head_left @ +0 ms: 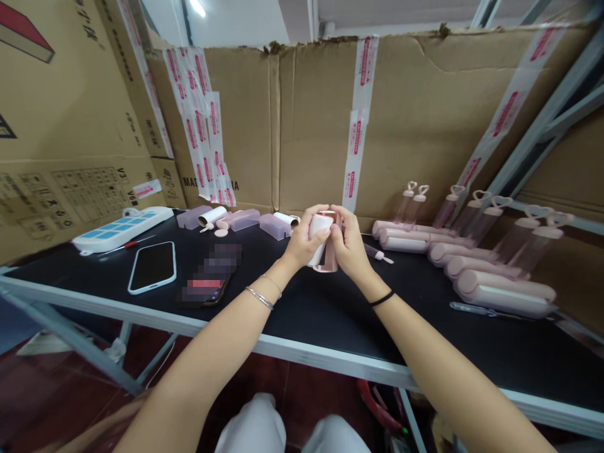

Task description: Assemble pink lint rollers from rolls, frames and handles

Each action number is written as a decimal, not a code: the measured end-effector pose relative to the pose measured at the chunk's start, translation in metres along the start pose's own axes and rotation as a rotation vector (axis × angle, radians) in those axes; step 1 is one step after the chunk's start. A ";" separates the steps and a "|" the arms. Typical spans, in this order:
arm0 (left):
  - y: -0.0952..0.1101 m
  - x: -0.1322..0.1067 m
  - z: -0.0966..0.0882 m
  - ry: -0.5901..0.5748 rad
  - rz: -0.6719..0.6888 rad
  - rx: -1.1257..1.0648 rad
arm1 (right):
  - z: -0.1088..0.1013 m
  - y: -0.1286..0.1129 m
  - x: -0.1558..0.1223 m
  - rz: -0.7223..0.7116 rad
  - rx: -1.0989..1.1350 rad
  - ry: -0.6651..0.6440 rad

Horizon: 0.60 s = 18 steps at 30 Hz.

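Note:
My left hand (304,242) is closed around a white paper roll (319,226), held upright above the black table (321,314). Right beside it, my right hand (350,246) grips a pink lint-roller case (329,255), pressed against the roll. The two hands meet over the middle of the table, a little above its surface. Part of the case is hidden behind my fingers.
Finished pink lint rollers (500,290) lie in a row at the right, with clear handles (476,211) leaning on the cardboard wall. A white phone (153,267), a power strip (120,229), loose purple cases (245,219) and rolls lie at the left. A pen (476,309) lies near the right.

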<state>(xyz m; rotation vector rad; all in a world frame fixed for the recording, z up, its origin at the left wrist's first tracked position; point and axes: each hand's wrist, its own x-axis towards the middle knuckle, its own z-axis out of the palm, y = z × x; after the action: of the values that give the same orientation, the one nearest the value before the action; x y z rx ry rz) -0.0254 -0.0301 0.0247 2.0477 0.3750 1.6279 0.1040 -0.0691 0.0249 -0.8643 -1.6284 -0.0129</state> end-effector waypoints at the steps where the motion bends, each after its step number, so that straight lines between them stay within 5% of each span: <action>1: 0.000 0.001 0.001 0.001 -0.033 -0.037 | -0.001 0.000 0.000 0.009 -0.019 -0.001; 9: 0.008 0.007 0.001 -0.016 -0.578 -0.333 | 0.000 0.012 0.001 0.163 0.028 -0.135; 14: -0.001 0.011 -0.004 0.253 -0.620 -0.252 | 0.023 -0.004 -0.011 0.673 0.456 -0.134; 18: -0.011 0.010 -0.007 0.304 -0.712 -0.246 | 0.032 -0.016 -0.016 0.951 0.655 -0.198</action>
<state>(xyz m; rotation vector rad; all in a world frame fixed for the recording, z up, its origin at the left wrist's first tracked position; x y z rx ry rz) -0.0289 -0.0146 0.0288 1.2663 0.8490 1.4256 0.0688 -0.0744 0.0094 -1.0408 -1.1267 1.2255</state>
